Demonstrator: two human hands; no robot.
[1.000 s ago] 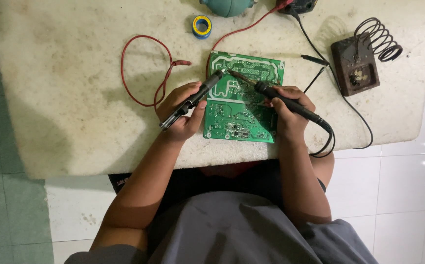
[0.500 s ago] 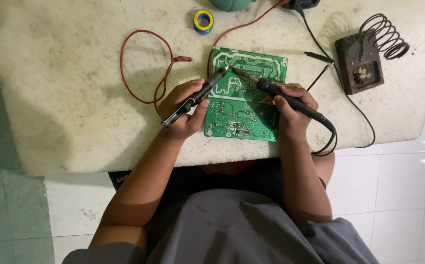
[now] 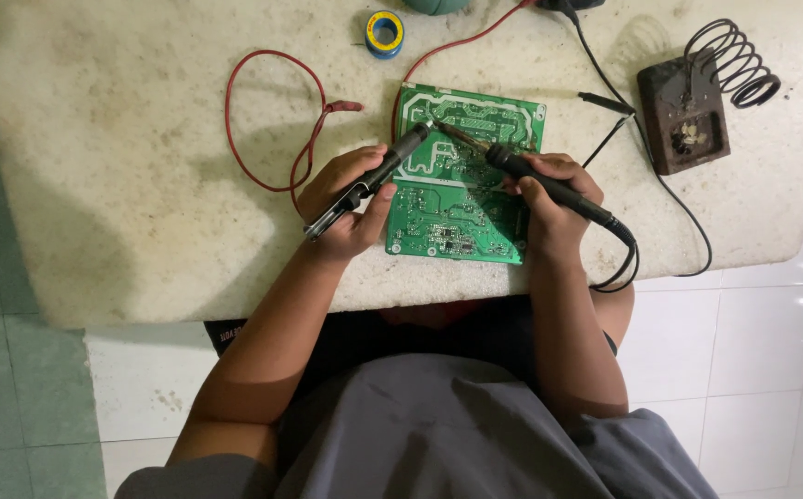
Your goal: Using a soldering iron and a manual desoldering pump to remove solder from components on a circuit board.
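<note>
A green circuit board (image 3: 462,208) lies flat on the pale stone table (image 3: 124,166), solder side up. My left hand (image 3: 341,199) grips a dark pen-shaped desoldering pump (image 3: 374,176), its tip resting on the board's upper left part. My right hand (image 3: 554,199) holds a black-handled soldering iron (image 3: 549,185); its metal tip points left and meets the pump's tip on the board.
A coiled-wire iron stand on a brown base (image 3: 688,115) sits at the right. A red lead (image 3: 272,120) loops left of the board, black cables (image 3: 669,203) run right. A blue-and-yellow solder spool (image 3: 384,32) lies at the far edge. White floor tiles lie below.
Both hands and tools stay on the same spot of the board; only the view has shifted slightly.
</note>
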